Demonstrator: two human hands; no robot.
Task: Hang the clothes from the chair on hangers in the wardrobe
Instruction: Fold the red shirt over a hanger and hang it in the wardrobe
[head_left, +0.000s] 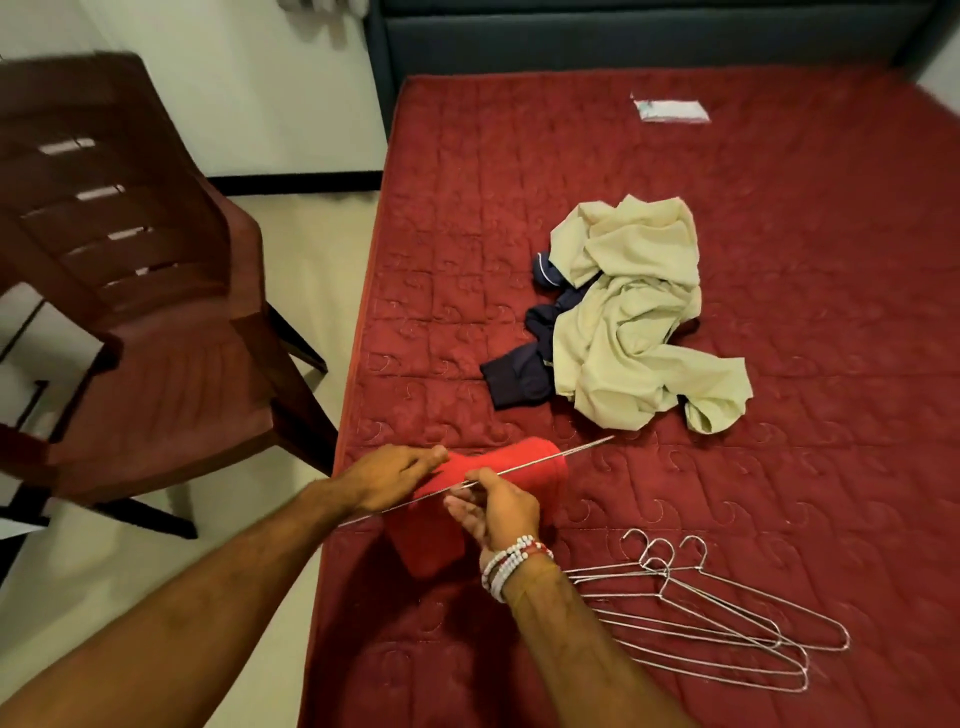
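A red garment (524, 467) hangs folded over a thin metal hanger (582, 448) just above the near edge of the red mattress (753, 249). My right hand (493, 506) pinches the hanger's wire. My left hand (395, 470) lies on the red garment with fingers stretched over the cloth. A cream garment (634, 322) lies crumpled in the middle of the mattress on top of a navy garment (519, 374). Three spare wire hangers (727, 618) lie on the mattress to the right of my right wrist. The brown plastic chair (130, 322) stands at the left with nothing on its seat.
A dark blue headboard (623, 41) closes off the far end of the bed. A small clear packet (672, 110) lies near the mattress's far edge. Pale floor tiles (311, 244) run between the chair and the bed.
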